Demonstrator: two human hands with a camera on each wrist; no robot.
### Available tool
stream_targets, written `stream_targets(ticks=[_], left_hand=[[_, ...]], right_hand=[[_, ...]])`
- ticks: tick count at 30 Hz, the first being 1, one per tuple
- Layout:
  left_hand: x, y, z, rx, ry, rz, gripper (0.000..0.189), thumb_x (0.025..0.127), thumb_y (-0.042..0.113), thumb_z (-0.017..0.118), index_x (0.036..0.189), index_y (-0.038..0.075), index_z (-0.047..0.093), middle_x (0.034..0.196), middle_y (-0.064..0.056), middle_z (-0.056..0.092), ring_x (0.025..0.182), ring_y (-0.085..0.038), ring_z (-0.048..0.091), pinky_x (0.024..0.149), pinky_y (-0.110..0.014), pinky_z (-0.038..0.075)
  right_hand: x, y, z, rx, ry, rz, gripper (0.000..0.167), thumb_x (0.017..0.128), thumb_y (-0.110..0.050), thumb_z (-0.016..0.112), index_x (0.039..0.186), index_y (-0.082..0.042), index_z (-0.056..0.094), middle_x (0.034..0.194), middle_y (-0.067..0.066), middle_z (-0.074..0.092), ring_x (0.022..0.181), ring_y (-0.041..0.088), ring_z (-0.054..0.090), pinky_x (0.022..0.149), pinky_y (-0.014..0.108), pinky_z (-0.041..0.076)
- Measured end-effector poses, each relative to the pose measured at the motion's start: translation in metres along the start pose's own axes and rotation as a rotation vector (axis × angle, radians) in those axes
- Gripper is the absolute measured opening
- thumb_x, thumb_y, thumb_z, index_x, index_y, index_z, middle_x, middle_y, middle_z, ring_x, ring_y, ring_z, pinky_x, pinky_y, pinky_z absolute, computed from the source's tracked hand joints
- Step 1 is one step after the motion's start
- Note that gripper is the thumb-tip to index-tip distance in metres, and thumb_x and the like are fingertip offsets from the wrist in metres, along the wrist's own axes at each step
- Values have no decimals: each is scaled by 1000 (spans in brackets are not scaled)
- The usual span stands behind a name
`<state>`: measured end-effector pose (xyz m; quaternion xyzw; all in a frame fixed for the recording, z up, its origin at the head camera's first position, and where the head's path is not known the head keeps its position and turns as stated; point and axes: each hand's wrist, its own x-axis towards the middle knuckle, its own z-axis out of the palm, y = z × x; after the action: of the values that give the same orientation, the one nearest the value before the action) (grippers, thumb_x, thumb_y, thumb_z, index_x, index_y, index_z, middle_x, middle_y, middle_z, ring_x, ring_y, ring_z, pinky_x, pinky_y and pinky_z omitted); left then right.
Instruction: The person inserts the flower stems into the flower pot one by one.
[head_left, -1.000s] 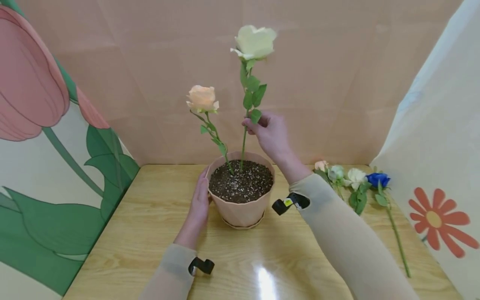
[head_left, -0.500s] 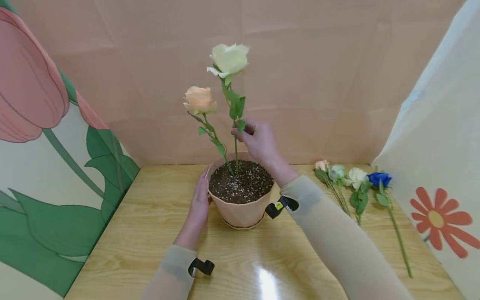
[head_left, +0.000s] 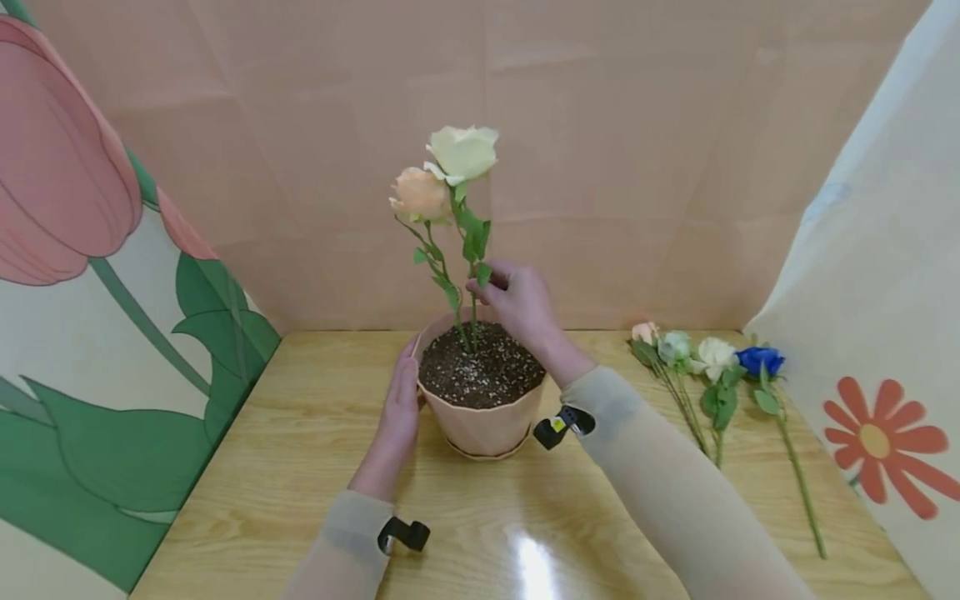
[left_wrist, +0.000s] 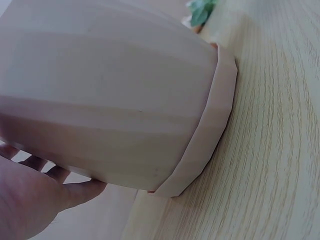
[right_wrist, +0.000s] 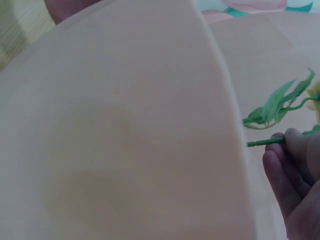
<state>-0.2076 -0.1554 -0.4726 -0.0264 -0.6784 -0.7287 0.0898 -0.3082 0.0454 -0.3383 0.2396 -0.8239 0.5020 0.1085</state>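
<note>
Right hand (head_left: 519, 307) pinches a white rose (head_left: 465, 153) standing in soil (head_left: 483, 375), left hand (head_left: 399, 396) resting against the pot (head_left: 483, 425); a careless push could knock the closely crowded peach rose (head_left: 418, 194) askew

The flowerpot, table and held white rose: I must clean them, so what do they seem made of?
Flowerpot: likely matte plastic, with a thin rim and smooth, faceted wall.
Table: wood or laminate, slightly glossy; it shows grain and a bright reflection.
White rose: perhaps matte fabric, as its petals show no shine; its smooth green stem suggests plastic.
</note>
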Motion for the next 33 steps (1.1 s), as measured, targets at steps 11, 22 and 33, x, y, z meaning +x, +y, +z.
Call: stream_targets(ticks=[11, 22, 33], left_hand=[[-1, -1, 1, 23, 0, 1, 61, 121, 49, 24, 176, 24, 29, 181, -7, 26, 163, -40, 27, 124, -77, 23], [0, -5, 1, 17, 4, 0, 59, 121, 49, 26, 175, 27, 31, 180, -5, 29, 163, -37, 28, 125, -76, 24], [1, -4, 4, 23, -15, 7, 60, 121, 52, 25, 176, 28, 30, 181, -3, 27, 163, -35, 27, 126, -74, 23]], right_hand=[[-4, 6, 3, -47, -11, 19, 18, 108, -19, 75, 120, -8, 83, 109, 5, 84, 92, 20, 78, 73, 36, 60], [-5, 10, 3, -30, -17, 37, 14, 108, -18, 75, 115, -9, 83, 106, 6, 84, 92, 28, 79, 69, 37, 58], [-3, 17, 3, -48, 28, 40, 15, 105, -24, 79, 108, -9, 81, 96, 5, 82, 82, 20, 70, 69, 37, 53]])
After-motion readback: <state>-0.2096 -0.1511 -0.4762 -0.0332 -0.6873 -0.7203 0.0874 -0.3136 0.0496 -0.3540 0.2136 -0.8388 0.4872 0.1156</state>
